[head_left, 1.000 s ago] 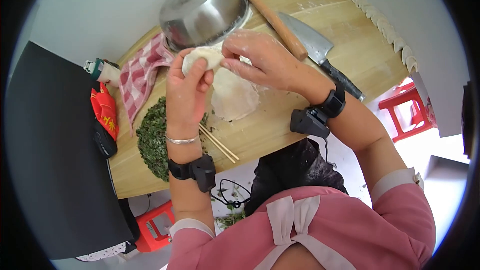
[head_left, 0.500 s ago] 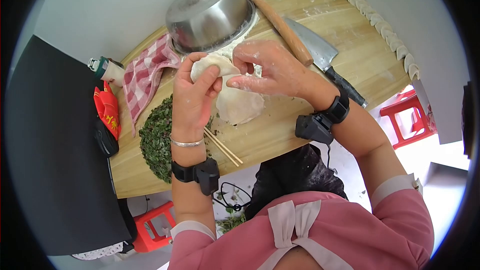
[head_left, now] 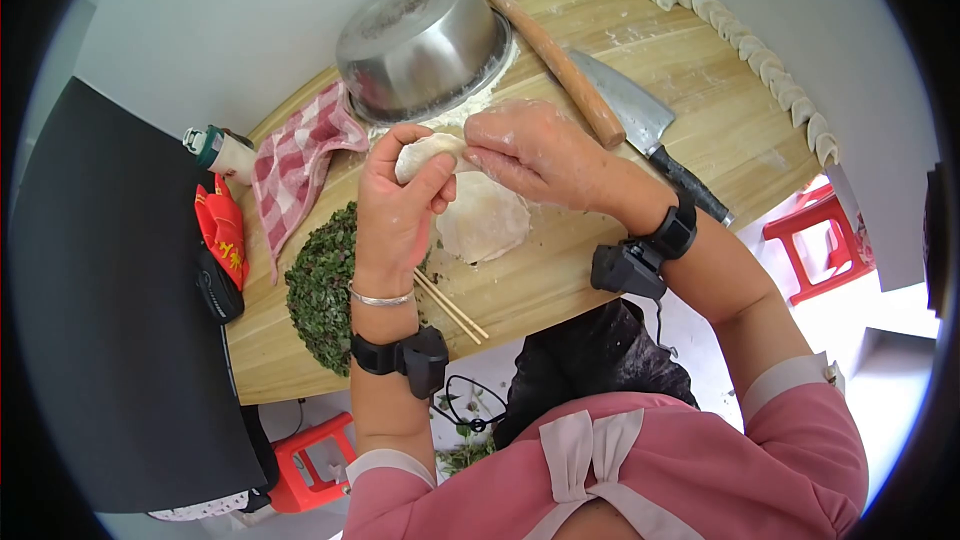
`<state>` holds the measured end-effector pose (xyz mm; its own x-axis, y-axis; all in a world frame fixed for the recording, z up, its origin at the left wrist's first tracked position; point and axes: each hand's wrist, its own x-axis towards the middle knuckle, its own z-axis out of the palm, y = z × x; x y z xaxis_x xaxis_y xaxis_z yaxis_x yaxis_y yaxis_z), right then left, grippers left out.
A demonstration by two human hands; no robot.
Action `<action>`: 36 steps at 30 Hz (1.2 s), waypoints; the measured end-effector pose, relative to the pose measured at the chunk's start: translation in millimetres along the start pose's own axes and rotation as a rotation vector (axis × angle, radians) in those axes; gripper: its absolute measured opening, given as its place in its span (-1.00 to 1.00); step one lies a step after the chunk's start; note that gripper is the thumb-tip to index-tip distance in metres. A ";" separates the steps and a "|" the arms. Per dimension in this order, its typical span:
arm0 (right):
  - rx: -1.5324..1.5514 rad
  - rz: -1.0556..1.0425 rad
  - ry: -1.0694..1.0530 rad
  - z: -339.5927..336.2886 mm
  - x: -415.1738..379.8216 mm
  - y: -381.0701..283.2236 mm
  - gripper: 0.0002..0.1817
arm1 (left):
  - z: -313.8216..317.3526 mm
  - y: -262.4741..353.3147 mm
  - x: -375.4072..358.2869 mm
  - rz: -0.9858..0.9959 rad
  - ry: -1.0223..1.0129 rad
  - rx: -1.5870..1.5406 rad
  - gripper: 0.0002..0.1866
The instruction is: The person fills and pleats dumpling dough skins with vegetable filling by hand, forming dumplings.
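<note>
A folded white dumpling [head_left: 427,152] is pinched between the thumb and fingers of my left hand [head_left: 398,190]. My right hand [head_left: 530,155], dusted with flour, closes its thumb and forefinger on the dumpling's right end. Below both hands, flat dough wrappers [head_left: 484,220] lie on the wooden table [head_left: 590,230]. Left of them is a heap of chopped greens [head_left: 322,290], partly hidden by my left forearm. A pair of chopsticks [head_left: 452,308] rests beside the greens, angled toward the table's front edge.
An upturned steel basin [head_left: 420,45] stands at the back, with a rolling pin [head_left: 555,65] and a cleaver [head_left: 640,120] to its right. Rows of finished dumplings [head_left: 740,35] line the far right edge. A checked cloth [head_left: 305,160] and a bottle [head_left: 225,155] sit at left.
My right thumb and forefinger, apart before, have come together on the dumpling's right end. The whole view has shifted slightly, with things appearing a little lower.
</note>
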<state>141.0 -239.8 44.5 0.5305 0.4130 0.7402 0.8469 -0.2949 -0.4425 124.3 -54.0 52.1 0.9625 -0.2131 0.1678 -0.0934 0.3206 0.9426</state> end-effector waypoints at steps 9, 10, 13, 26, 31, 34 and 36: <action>-0.088 0.106 -0.225 -18.3 2.9 -9.8 -0.75 | 0.1 3.1 -2.9 -0.081 -0.017 0.042 -0.76; -0.070 0.125 -0.215 -17.2 2.6 -10.2 -0.75 | 0.5 2.1 -3.1 -0.077 -0.020 0.042 -0.76; -0.089 -0.005 -0.097 -7.1 1.3 -6.0 -0.78 | 0.0 -0.6 -2.0 -0.098 -0.037 0.022 -0.77; 0.013 0.005 -0.138 -15.2 0.6 -11.6 -0.73 | -1.5 4.3 -3.7 -0.100 -0.068 0.003 -0.80; -0.068 -0.059 -0.066 -8.4 -0.2 -6.2 -0.78 | -1.6 4.2 -3.8 -0.109 -0.115 0.111 -0.79; -0.021 -0.092 0.001 -2.1 -0.8 -1.0 -0.80 | -2.1 6.9 -4.9 -0.131 -0.124 0.180 -0.80; -0.020 -0.096 -0.022 -5.9 0.0 -0.3 -0.78 | -1.0 6.2 -4.2 -0.038 -0.117 0.070 -0.82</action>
<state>140.5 -244.7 47.7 0.4479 0.4586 0.7675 0.8931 -0.2702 -0.3597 119.9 -50.1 57.0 0.9299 -0.3312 0.1597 -0.0784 0.2457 0.9662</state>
